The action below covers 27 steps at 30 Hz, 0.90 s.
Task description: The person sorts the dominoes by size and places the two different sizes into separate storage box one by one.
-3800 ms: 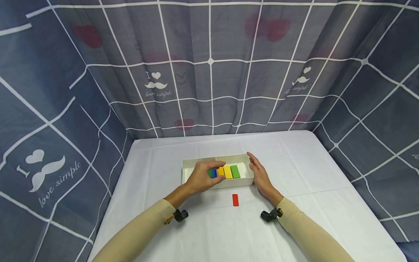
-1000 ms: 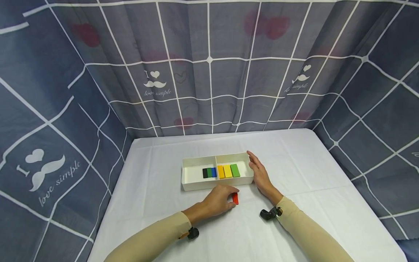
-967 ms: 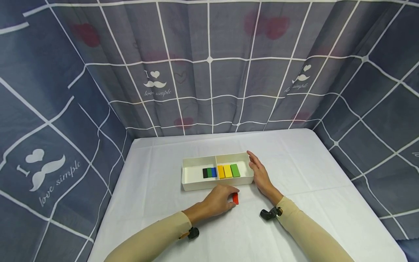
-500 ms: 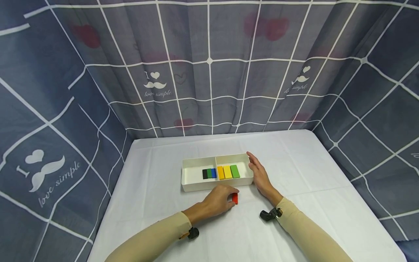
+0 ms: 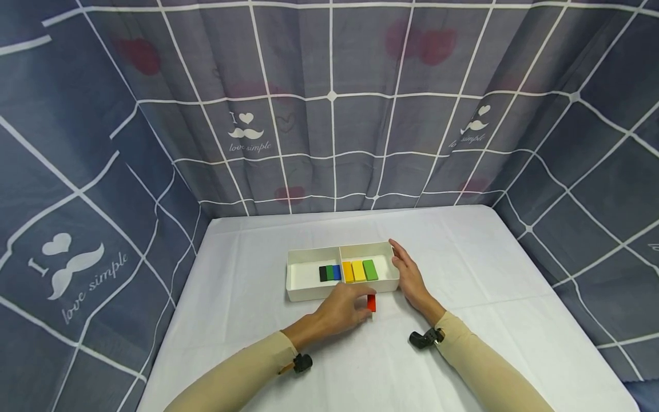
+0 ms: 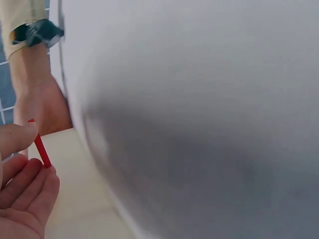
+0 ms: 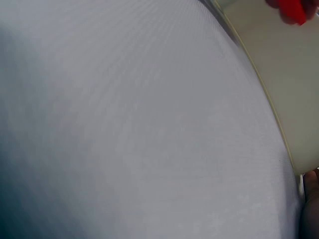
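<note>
A flat red block (image 5: 372, 303) is pinched between the thumb and fingers of my left hand (image 5: 340, 308), just in front of the white two-part box (image 5: 309, 294). The left wrist view shows the red block (image 6: 42, 147) edge-on between thumb and fingertips. My right hand (image 5: 411, 279) rests along the box's right end with its fingers extended. In the box's left part a black block (image 5: 322, 273), a dark green block (image 5: 330, 273) and a blue block (image 5: 337, 272) lie side by side. Its right part holds two yellow blocks (image 5: 358, 270) and a light green block (image 5: 370, 269).
White cloth covers the table (image 5: 247, 263). A grey-blue checked curtain (image 5: 355, 126) hangs behind it and along both sides. A divider (image 5: 340, 260) splits the box across its middle. Black wrist cameras (image 5: 302, 363) sit on both wrists.
My left hand has moved from over the box to the red block on the table, pinched it and brought it up towards the box. The right hand stays at the box's end.
</note>
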Motion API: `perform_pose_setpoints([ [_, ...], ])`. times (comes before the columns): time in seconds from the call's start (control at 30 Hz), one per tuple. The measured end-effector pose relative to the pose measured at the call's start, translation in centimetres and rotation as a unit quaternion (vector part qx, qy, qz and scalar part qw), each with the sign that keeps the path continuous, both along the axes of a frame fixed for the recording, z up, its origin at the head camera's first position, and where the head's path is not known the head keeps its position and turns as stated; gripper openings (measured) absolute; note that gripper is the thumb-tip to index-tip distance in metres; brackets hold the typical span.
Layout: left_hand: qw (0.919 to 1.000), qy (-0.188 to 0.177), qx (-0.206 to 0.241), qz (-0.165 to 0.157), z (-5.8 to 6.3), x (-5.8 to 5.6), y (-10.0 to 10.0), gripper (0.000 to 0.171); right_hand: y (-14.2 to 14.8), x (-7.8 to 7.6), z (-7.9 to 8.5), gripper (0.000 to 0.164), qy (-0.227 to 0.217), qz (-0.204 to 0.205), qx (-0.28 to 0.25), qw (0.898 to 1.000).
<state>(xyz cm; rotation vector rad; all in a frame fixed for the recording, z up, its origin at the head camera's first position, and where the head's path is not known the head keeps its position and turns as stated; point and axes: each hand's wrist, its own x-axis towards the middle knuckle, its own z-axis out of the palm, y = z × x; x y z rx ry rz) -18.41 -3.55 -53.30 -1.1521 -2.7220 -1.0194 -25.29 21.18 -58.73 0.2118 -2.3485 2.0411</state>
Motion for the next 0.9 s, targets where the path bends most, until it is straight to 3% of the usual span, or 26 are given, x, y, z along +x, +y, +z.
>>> perform_pose_setpoints([
  [0.4, 0.9970, 0.018, 0.072, 0.021, 2.9, -0.5, -1.4, 0.041, -0.1, 0.2, 0.2, 0.053, -0.001, -0.002, 0.002, 1.000],
  [0.57, 0.9946, 0.006, 0.094, 0.043, 3.8, -1.0, -2.5, 0.045, -0.1, 0.2, 0.2, 0.053, 0.003, -0.007, 0.009, 1.000],
  [0.9, 0.9934, 0.019, 0.090, 0.069, 5.2, -2.2, -4.8, 0.046, 0.0, 0.1, 0.1, 0.053, 0.005, -0.006, 0.019, 1.000],
])
